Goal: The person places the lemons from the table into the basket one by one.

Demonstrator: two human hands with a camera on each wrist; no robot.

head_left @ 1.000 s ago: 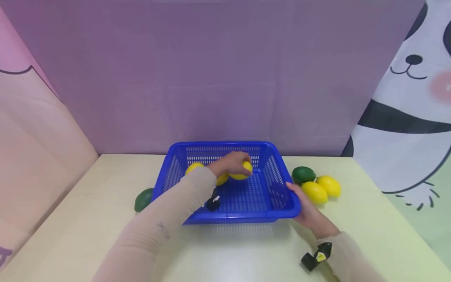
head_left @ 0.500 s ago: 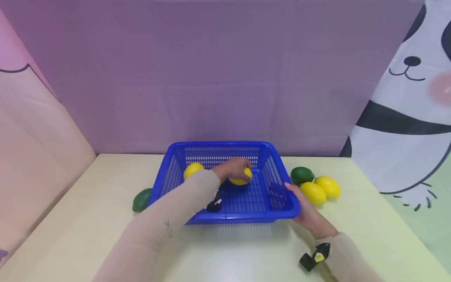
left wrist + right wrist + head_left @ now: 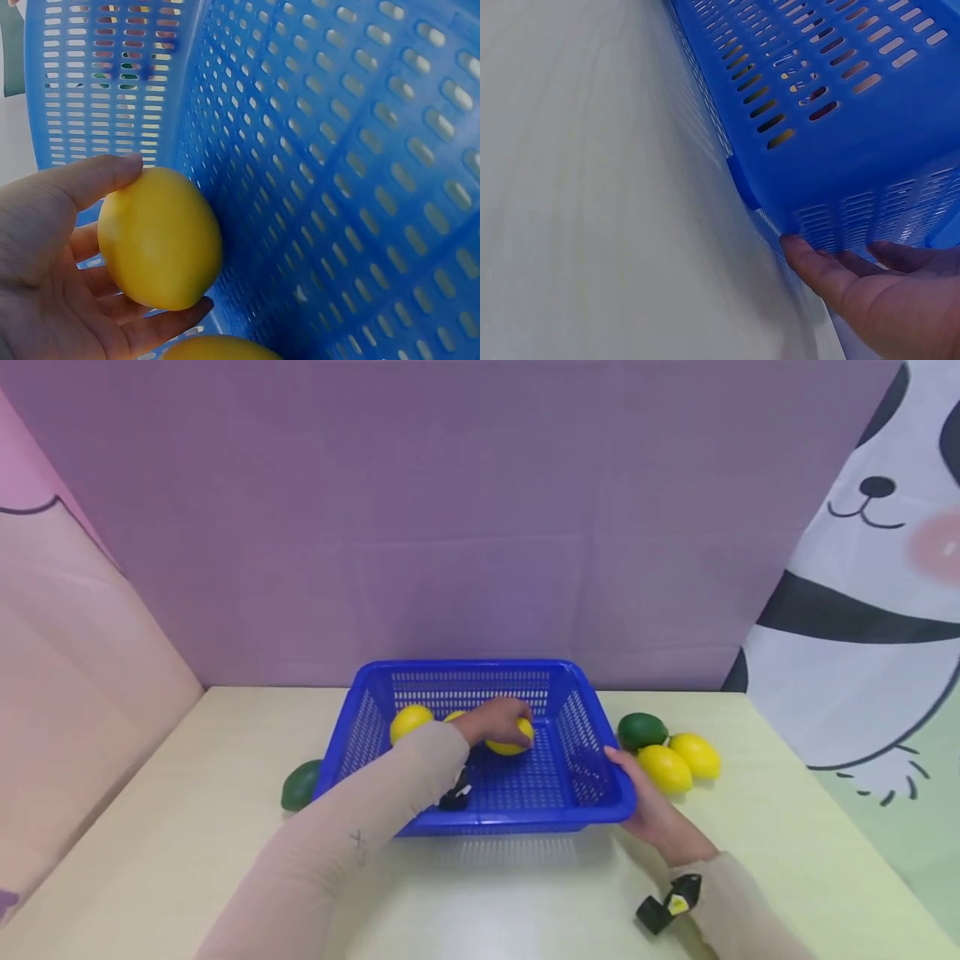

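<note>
In the head view my left hand (image 3: pixel 497 720) reaches into a blue plastic basket (image 3: pixel 480 817) and holds a yellow lemon (image 3: pixel 512 745). Seen from the left wrist, the thumb lies on top of this lemon (image 3: pixel 161 240) and the fingers curl beneath and behind it. Another lemon (image 3: pixel 221 349) shows just below. Two more yellow lemons, one to the left (image 3: pixel 410 724) and one partly behind my wrist (image 3: pixel 455 715), are in the basket. My right hand (image 3: pixel 654 806) grips the basket's right front corner, with a fingertip at the rim; the right wrist view shows its fingers against the outer wall.
Right of the basket, a dark green fruit (image 3: pixel 642 731) lies beside two lemons (image 3: pixel 664 768). Another dark green fruit (image 3: pixel 302 785) sits left of the basket, partly hidden. All stand on a pale table (image 3: pixel 172 793) with a purple cloth (image 3: pixel 480 527) behind.
My left hand has lowered slightly with the lemon inside the basket. More of the lemon behind its wrist now shows. The right hand stays at the basket's corner.
</note>
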